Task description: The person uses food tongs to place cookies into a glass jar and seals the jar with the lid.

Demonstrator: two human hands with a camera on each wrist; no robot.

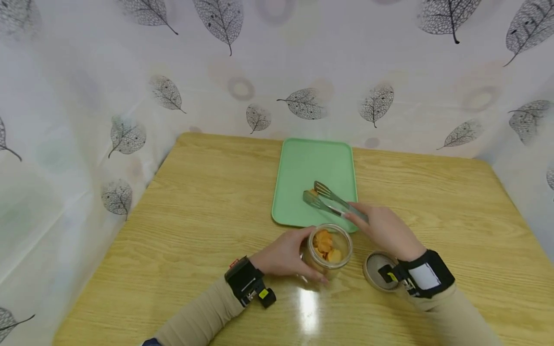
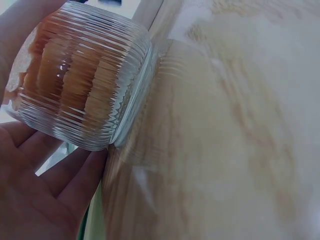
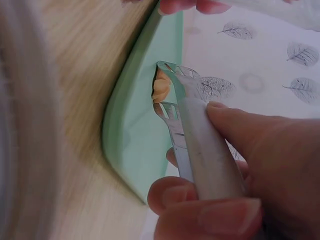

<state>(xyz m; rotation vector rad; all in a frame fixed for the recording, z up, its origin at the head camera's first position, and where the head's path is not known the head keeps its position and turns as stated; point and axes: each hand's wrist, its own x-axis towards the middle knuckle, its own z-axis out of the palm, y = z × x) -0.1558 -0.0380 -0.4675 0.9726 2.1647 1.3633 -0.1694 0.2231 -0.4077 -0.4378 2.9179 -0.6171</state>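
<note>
My left hand (image 1: pixel 283 253) holds a ribbed glass jar (image 1: pixel 332 270) on the table, thumb and fingers around its side. Inside are several wavy orange crackers or chips (image 1: pixel 323 241), stacked against the wall in the left wrist view. My right hand (image 1: pixel 387 230) grips a pair of metal tongs (image 1: pixel 334 196) by the handles, thumb on one arm. Between the tong tips sits one orange piece (image 3: pixel 161 86), over the pale green tray (image 1: pixel 318 161). Whether that piece touches the tray, I cannot tell.
A round jar lid (image 1: pixel 375 271) lies on the wooden table (image 1: pixel 216 192), right of the jar and partly under my right wrist. Behind the table hangs a leaf-print cloth (image 1: pixel 268 62). Each wrist carries a black camera strap (image 1: pixel 433 275).
</note>
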